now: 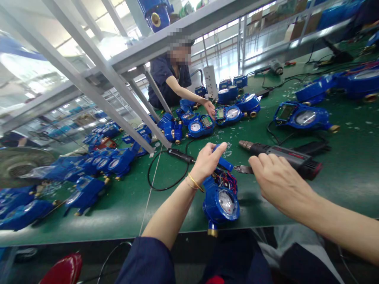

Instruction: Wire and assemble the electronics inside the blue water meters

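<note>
My left hand (207, 161) pinches a blue plastic cover (225, 163), lifted at the upper end of a blue water meter (220, 203). The meter lies near the table's front edge, its round dial facing up and a brass fitting toward me. Red and dark wires (227, 180) show in its uncovered compartment. My right hand (275, 175) is closed around a pair of pliers (243, 169). The metal jaws point left at the cover, with little or no gap between them; I cannot tell whether they touch. The handles are hidden in my fist.
Beyond my right hand lies a heat gun (284, 156). A soldering iron (180, 155) with a looped black cable is left of my hands. Several blue meters (306, 117) stand around the green table (177, 213). A co-worker's hand (210, 109) touches meters opposite; metal frame bars (130, 122) rise at left.
</note>
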`<state>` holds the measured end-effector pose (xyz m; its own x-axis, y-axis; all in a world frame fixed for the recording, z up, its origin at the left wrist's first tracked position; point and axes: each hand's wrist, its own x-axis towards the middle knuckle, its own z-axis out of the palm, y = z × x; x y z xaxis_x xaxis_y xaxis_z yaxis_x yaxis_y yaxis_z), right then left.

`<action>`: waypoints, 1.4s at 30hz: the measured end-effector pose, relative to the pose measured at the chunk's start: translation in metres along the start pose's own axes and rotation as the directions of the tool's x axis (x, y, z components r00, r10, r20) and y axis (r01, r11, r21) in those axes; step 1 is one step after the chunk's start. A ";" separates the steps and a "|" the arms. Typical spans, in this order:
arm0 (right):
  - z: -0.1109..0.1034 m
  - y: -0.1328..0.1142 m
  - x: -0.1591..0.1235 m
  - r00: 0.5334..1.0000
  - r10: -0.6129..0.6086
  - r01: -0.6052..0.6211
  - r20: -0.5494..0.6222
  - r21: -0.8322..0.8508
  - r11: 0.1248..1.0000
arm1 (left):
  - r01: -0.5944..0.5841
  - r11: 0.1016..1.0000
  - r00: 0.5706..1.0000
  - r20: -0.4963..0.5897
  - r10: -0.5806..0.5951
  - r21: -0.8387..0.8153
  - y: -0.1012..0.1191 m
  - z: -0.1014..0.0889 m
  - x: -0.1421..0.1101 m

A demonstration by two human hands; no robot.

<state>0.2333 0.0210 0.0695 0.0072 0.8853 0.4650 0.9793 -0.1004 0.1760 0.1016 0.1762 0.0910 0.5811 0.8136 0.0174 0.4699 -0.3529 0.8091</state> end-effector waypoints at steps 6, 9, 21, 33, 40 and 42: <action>0.007 -0.009 -0.005 0.993 0.120 -0.115 -0.023 0.163 0.980 | -0.018 0.997 0.988 -0.155 0.006 -0.077 -0.007 0.003 -0.010; 0.005 -0.020 -0.005 0.985 0.158 -0.169 0.069 0.182 0.969 | -0.019 0.994 0.976 -0.216 -0.005 -0.108 -0.006 0.006 -0.017; 0.009 -0.040 -0.005 0.963 0.224 -0.243 0.150 0.115 0.963 | -0.041 0.997 0.939 -0.344 0.015 -0.069 -0.008 0.014 -0.027; 0.016 -0.036 -0.008 0.995 0.095 -0.088 -0.030 0.188 0.978 | -0.041 0.996 0.958 -0.288 0.016 -0.080 -0.004 0.018 -0.024; 0.008 -0.014 -0.003 0.994 0.109 -0.106 -0.016 0.121 0.987 | -0.019 0.997 0.958 -0.286 -0.005 -0.081 -0.005 0.013 -0.020; 0.008 -0.014 0.001 0.997 0.069 -0.066 -0.020 0.107 0.992 | -0.015 0.996 0.959 -0.285 -0.011 -0.088 -0.004 0.014 -0.021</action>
<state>0.2217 0.0267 0.0602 0.0703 0.8671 0.4931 0.9927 -0.1096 0.0512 0.0969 0.1540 0.0791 0.3626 0.9154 0.1749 0.4013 -0.3228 0.8572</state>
